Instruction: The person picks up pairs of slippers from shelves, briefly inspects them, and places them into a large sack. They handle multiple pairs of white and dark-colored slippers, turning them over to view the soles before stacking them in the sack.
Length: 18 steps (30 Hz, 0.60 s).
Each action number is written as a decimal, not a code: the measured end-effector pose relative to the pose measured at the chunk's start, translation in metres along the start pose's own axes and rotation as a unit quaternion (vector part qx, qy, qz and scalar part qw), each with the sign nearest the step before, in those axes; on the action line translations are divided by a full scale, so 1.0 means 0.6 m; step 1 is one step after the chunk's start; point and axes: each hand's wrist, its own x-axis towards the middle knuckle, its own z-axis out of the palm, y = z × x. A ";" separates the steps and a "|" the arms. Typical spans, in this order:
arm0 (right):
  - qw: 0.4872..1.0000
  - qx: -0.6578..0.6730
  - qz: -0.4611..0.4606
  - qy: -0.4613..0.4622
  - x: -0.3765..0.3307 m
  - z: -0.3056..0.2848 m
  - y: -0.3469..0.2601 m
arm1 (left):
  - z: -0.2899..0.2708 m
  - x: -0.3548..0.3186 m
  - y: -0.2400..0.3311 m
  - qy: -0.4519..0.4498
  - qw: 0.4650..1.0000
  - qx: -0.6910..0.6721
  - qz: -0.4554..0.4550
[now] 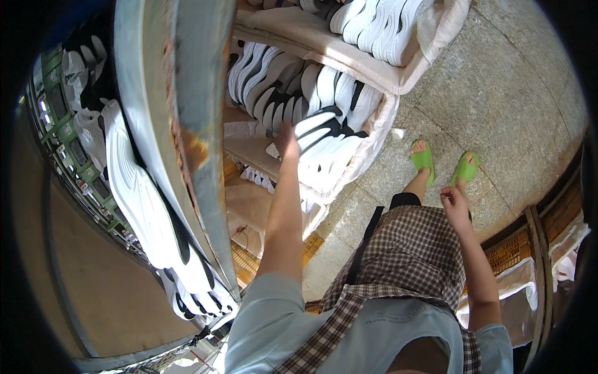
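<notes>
My left hand [288,144] reaches into a cloth-lined bin and is smeared by motion. It is at the end of a white shoe sole [315,123] with a black edge; whether its fingers grip it I cannot make out. More white and black shoe soles [333,153] lie packed in rows around it. My right hand [456,204] hangs in front of my checked apron, its fingers loosely curled, with nothing seen in them.
Another lined bin [398,78] of white soles stands farther off. A rusty metal beam [196,149] runs close on my left, with more white soles [146,206] beyond it. Yellow crates [507,258] sit at lower right. Green slippers [422,163] are on my feet on the tiled floor [498,106].
</notes>
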 end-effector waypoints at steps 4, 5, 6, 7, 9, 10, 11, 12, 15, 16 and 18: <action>1.000 -0.005 0.012 -0.026 -0.033 0.015 -0.014 | 0.026 0.007 -0.038 -0.083 0.979 -0.167 -0.077; 0.999 -0.024 0.023 -0.031 -0.039 0.008 -0.014 | 0.019 0.013 -0.041 -0.101 0.984 -0.137 -0.060; 0.998 -0.030 0.040 -0.032 -0.045 -0.002 -0.012 | 0.007 0.022 -0.041 -0.105 0.975 -0.192 -0.044; 0.998 -0.043 0.028 -0.026 -0.055 -0.015 -0.008 | -0.007 0.033 -0.039 -0.141 0.961 -0.230 -0.053; 0.999 -0.027 0.023 -0.005 -0.072 -0.050 0.004 | -0.031 0.050 -0.024 -0.150 0.929 -0.325 -0.089; 0.998 -0.061 0.020 0.014 -0.078 -0.069 0.012 | -0.039 0.056 -0.013 -0.182 0.925 -0.308 -0.131; 0.996 -0.079 0.024 0.028 -0.086 -0.090 0.020 | -0.047 0.056 -0.003 -0.196 0.918 -0.309 -0.152; 0.995 -0.085 0.011 0.045 -0.093 -0.111 0.028 | -0.057 0.056 0.007 -0.199 0.913 -0.315 -0.165; 0.991 -0.104 -0.002 0.081 -0.116 -0.155 0.042 | -0.097 0.039 0.055 -0.175 0.968 -0.132 -0.119; 0.991 -0.095 0.001 0.092 -0.124 -0.163 0.043 | -0.120 0.012 0.075 -0.137 0.961 -0.217 -0.102; 0.990 -0.088 -0.061 0.097 -0.144 -0.178 0.034 | -0.185 -0.040 0.126 -0.134 0.956 -0.228 -0.130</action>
